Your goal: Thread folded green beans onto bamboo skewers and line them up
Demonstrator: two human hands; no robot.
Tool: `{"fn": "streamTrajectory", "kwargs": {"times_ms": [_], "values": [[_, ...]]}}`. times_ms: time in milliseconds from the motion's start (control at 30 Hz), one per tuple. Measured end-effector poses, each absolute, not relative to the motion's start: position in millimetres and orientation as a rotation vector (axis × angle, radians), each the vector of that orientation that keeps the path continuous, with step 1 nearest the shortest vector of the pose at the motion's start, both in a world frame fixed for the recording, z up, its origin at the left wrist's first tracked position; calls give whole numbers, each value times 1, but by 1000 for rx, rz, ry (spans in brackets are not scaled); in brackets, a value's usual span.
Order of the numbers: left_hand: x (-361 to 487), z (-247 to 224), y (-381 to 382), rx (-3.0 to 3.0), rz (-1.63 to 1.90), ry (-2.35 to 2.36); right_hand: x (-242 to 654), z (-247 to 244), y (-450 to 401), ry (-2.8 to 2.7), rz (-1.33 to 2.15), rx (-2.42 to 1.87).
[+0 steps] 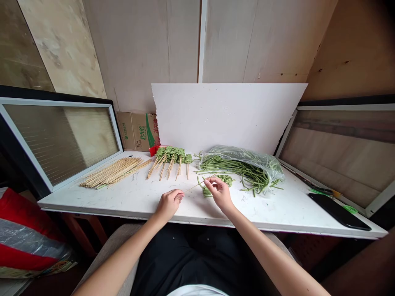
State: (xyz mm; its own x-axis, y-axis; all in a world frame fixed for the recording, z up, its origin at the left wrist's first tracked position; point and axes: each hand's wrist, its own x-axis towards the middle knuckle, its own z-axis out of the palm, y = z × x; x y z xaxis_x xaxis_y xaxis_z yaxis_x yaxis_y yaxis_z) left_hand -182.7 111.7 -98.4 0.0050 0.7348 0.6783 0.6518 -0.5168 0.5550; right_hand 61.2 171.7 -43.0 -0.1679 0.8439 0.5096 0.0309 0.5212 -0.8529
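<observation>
My left hand (pixel 170 203) is closed around the lower end of a thin bamboo skewer (pixel 191 188), which slants up to the right. The fingers of my right hand (pixel 219 192) pinch a short piece of green bean (pixel 200 181) near the skewer's upper part. How far the skewer passes through the bean is hard to make out. Right beside and behind my right hand lie cut bean pieces (pixel 207 192) in a small pile, with more cut pieces (pixel 226 179) just beyond it.
Loose bamboo skewers (pixel 115 172) lie at the left of the white table (pixel 129 201). Skewered beans (pixel 173 155) are stacked at the back. A clear bag (pixel 243 153) spills long beans (pixel 225 164). At right are a black phone (pixel 338 210) and scissors (pixel 321 189). A white board (pixel 228 117) stands behind.
</observation>
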Motion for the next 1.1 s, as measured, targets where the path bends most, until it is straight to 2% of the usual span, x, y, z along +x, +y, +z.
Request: {"fn": "streamTrajectory", "kwargs": {"times_ms": [833,1100], "values": [[-181,-98,110,2246,1597,1616,55,-58,171,-1559,966,-816],[-181,-100,110,2360,1591,1616,57,-54,167,-1715,613,-826]]}}
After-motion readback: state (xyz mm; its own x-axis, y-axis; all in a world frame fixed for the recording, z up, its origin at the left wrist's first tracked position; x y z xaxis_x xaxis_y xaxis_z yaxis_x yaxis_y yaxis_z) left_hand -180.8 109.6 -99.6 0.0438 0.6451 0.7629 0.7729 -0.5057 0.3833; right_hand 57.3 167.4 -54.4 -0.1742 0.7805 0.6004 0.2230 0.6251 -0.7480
